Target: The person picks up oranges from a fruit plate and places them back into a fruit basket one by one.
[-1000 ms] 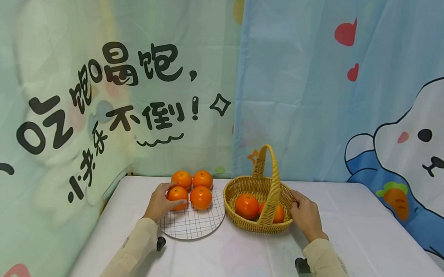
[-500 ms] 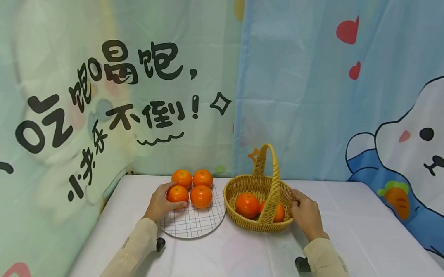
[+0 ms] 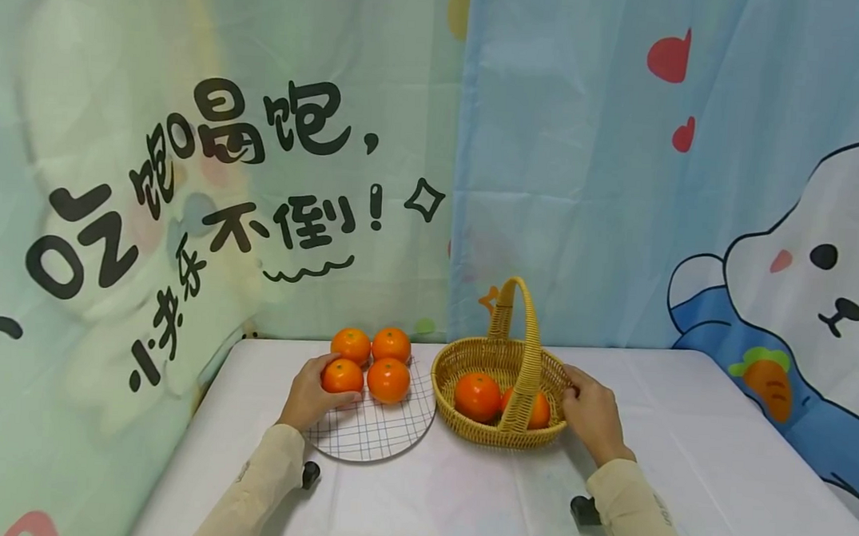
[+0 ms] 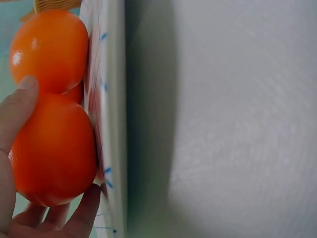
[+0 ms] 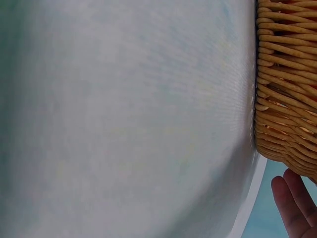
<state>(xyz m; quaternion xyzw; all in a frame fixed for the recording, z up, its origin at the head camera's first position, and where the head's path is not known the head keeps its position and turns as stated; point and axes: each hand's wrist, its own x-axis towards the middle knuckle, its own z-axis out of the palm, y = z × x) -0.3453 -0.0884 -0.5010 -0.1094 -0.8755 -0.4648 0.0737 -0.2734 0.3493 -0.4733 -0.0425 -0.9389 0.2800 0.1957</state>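
My left hand [image 3: 310,392] curls round the front-left orange [image 3: 342,375] on the round checked plate [image 3: 371,440]. In the left wrist view, thumb and fingers lie on opposite sides of this orange [image 4: 54,151], low beside the plate's rim [image 4: 116,124]. Three other oranges sit on the plate, one of them a neighbouring orange [image 3: 388,380] just right of the gripped one. At the right end of the yellow wicker basket [image 3: 476,435], my right hand [image 3: 597,415] holds the rim. The right wrist view has its fingertips against the woven side [image 5: 290,94].
Two oranges lie in the basket, one orange [image 3: 477,397] left of the other, which the arched handle [image 3: 527,368] partly hides. Plate and basket stand side by side on a white-covered table [image 3: 419,499]. A printed curtain [image 3: 584,187] hangs behind the table's back edge.
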